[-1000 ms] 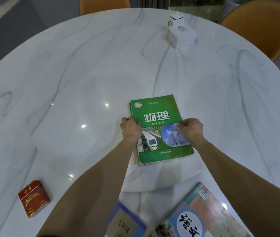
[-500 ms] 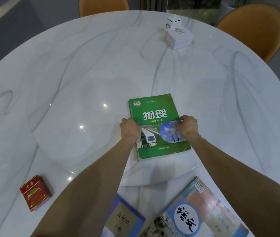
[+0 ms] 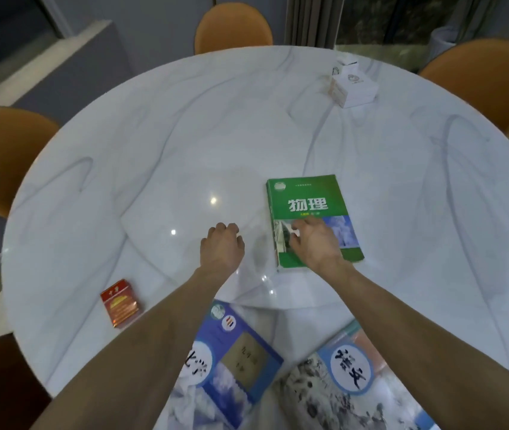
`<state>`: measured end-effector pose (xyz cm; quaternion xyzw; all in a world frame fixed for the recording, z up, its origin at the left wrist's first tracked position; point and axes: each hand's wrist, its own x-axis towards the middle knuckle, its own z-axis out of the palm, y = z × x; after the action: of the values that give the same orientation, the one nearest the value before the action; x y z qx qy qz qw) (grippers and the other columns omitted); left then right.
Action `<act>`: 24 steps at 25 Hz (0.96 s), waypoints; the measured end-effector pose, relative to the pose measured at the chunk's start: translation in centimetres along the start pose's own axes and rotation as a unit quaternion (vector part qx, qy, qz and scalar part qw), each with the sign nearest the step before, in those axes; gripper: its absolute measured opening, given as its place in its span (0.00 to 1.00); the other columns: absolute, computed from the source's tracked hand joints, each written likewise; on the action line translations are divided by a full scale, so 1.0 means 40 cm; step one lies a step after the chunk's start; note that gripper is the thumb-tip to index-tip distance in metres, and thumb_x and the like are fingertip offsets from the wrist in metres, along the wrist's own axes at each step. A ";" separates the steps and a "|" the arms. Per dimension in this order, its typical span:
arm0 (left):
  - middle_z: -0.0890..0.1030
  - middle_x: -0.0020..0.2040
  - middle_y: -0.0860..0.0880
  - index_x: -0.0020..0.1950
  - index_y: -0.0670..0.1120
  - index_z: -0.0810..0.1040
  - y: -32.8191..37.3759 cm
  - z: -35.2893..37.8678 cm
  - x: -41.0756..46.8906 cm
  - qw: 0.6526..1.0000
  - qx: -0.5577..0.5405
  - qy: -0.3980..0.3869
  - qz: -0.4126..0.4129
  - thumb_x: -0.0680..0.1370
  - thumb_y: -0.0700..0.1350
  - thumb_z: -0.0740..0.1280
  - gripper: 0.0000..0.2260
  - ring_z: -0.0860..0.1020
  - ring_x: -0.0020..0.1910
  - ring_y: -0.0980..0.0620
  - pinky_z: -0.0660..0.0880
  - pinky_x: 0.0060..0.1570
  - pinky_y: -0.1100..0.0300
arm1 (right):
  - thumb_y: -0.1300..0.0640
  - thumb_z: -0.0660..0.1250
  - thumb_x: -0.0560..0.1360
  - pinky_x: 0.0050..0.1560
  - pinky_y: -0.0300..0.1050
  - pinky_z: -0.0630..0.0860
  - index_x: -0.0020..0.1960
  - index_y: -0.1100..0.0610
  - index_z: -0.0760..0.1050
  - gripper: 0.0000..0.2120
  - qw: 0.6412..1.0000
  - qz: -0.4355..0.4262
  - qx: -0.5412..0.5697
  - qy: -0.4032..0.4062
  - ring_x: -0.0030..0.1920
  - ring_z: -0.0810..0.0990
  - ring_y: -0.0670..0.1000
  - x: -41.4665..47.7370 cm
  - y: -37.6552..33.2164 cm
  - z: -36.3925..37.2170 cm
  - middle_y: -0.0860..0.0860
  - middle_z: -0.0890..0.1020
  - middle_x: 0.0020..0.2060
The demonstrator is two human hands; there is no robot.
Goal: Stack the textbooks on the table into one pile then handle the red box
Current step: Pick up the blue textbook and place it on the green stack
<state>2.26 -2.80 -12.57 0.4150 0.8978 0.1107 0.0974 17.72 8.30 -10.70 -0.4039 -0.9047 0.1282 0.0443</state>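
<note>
Round white marble table (image 3: 185, 135) filled the view, orange chairs (image 3: 234, 29) around its far rim. Green physics textbook (image 3: 312, 221) lay flat just right of centre, with what looked like another book's edge beneath it, though blur left that uncertain. Right hand (image 3: 312, 243) rested palm-down on its lower cover, fingers spread, pinching nothing. Left hand (image 3: 223, 243) hung loosely curled over bare marble at 9 o'clock of the book, apart from it and empty. Blue textbook (image 3: 234, 361) and pale Chinese-language textbook (image 3: 349, 377) lay side by side at 6 o'clock near the table edge, partly under the forearms, not yet stacked. Red box (image 3: 120, 303) sat at 8 o'clock near the rim, well apart from both hands, untouched. White boxes (image 3: 352, 85) at 1 o'clock, far side.

Judgement: stacking step underway, green book serving as pile base. Next move likely calls for drawing a hand back to 6 o'clock, gripping one near book and laying it squarely on the green cover.
</note>
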 end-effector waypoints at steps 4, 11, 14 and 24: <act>0.77 0.58 0.41 0.64 0.43 0.74 -0.066 0.009 -0.133 0.999 -0.026 -0.005 -0.041 0.79 0.44 0.58 0.14 0.74 0.58 0.43 0.73 0.53 0.50 | 0.55 0.59 0.77 0.53 0.51 0.74 0.57 0.61 0.76 0.14 0.997 -0.065 0.006 -0.027 0.53 0.76 0.60 -0.088 -0.092 0.058 0.60 0.79 0.54; 0.76 0.59 0.41 0.63 0.43 0.73 -0.219 0.051 -0.332 0.993 -0.009 -0.027 -0.117 0.79 0.45 0.59 0.14 0.74 0.58 0.43 0.73 0.53 0.50 | 0.55 0.58 0.78 0.52 0.50 0.72 0.58 0.59 0.75 0.14 0.989 -0.087 0.030 -0.115 0.55 0.74 0.57 -0.255 -0.160 0.176 0.57 0.78 0.54; 0.76 0.61 0.41 0.65 0.43 0.71 -0.276 0.061 -0.382 0.988 -0.013 -0.059 -0.142 0.79 0.47 0.61 0.17 0.73 0.59 0.42 0.72 0.55 0.49 | 0.54 0.58 0.77 0.53 0.50 0.72 0.57 0.59 0.75 0.14 0.985 -0.069 0.019 -0.158 0.56 0.74 0.57 -0.306 -0.166 0.214 0.57 0.77 0.54; 0.71 0.62 0.42 0.68 0.46 0.66 -0.324 0.113 -0.434 0.978 0.017 -0.152 -0.145 0.72 0.55 0.70 0.29 0.69 0.64 0.43 0.73 0.56 0.48 | 0.47 0.66 0.73 0.52 0.52 0.73 0.57 0.61 0.71 0.21 0.978 0.041 -0.006 -0.206 0.57 0.72 0.58 -0.417 -0.146 0.256 0.58 0.75 0.54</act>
<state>5.11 -23.76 -19.07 0.2943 0.9248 0.0159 0.2407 22.81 -9.83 -18.63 -0.4055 -0.8779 0.2051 -0.1506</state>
